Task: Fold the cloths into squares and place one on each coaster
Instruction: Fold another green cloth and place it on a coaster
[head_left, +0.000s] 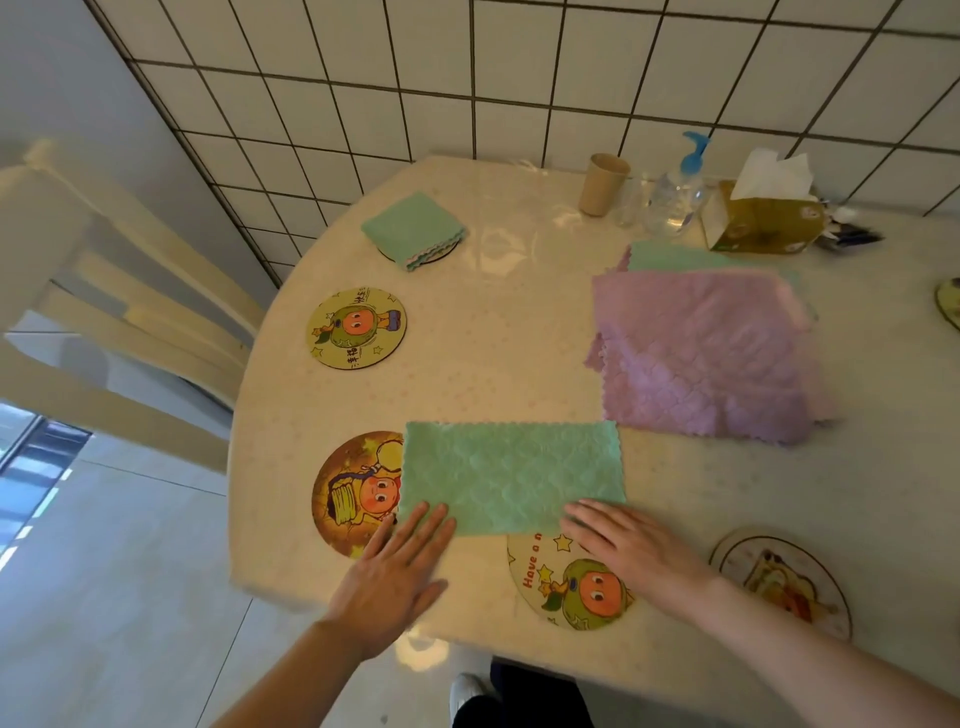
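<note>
The fingers of the left hand (397, 571) are held straight and lightly fanned, laid flat, with their tips pressed on the near left corner of the green cloth (511, 478). The fingers of the right hand (631, 551) are likewise flat and slightly spread, with the tips resting on the near right edge of the same cloth. Nothing is pinched by either hand.

The green cloth is folded into a long rectangle and is spread on the table (493, 332) just ahead of both hands. Its left end is laid over part of a dark coaster (353, 493), and its near edge covers the top of a pale coaster (566, 587), which is also partly hidden by the right hand. On that pale coaster the words "Have a" can be read in red; the rest of the line is covered.

Farther out, a third coaster (357, 328) lies bare near the left rim of the table; characters are printed on it but cannot be made out. Beyond it a folded green square (413, 228) sits on a coaster near the wall. A purple cloth (706, 353) is piled loosely to the right, over another green one. Another coaster (784, 582) lies at the near right. A cup (602, 183), a pump bottle (678, 192) and a tissue box (763, 218) stand by the tiled wall; no print on them is legible.
</note>
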